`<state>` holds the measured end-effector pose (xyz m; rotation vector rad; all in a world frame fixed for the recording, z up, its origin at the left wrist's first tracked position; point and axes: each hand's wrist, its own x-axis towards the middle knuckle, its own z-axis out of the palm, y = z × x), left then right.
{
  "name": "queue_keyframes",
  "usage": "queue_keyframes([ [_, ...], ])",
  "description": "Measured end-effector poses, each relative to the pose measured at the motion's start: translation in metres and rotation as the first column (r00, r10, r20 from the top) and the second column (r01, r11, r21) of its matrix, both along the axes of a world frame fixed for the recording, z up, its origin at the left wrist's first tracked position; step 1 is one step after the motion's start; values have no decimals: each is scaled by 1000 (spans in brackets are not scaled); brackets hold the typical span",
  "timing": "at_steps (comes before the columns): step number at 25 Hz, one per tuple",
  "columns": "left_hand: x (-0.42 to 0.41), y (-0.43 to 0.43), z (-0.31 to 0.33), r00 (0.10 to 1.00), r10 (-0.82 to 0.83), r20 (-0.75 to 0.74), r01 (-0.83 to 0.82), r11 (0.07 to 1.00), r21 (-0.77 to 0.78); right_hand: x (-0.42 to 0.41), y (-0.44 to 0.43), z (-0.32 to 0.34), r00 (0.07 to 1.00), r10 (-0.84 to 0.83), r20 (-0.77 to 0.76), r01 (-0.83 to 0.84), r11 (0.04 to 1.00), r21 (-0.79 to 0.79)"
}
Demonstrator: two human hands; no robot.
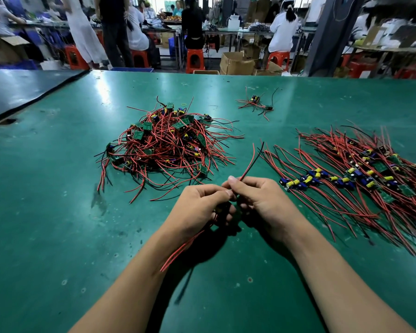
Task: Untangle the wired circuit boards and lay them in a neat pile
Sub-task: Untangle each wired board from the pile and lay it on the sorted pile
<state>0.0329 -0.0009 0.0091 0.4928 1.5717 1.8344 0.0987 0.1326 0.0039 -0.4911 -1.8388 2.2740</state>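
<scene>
Over green mat (58,212), hands (202,207) (257,200) pinch wires (249,164) running near-left to far-right.

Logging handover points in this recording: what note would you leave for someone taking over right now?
Hands: the left hand and right hand both pinch one set of wires above the table; its board is hidden in the grip.
Things: tangled heap centre-left; laid-out pile on the right; small cluster at the far side.
Done: many boards laid in the pile.
To do: free the held set, add it to the pile, then work through heap and cluster.
</scene>
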Motion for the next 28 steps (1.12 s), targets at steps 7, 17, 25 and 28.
queue_keyframes([
  [7, 2, -2, 2, 994, -97, -56, 94, 994, -63, -5, 31, 7, 921, -388, -28, 366, 889, -275],
  [17, 1, -3, 0, 994, -101, -37, 98, 993, -62, 6, 39, 18, 976, -189, -103, 29, 590, -807],
  [25, 1, 3, 1, 990, 37, 134, -40, 999, 23, -1, 34, 10, 983, -178, 35, 165, 802, -574],
  [28, -2, 5, 3, 971, 61, 232, -75, 996, 54, 1, 35, 8, 981, -186, 59, 184, 784, -593],
])
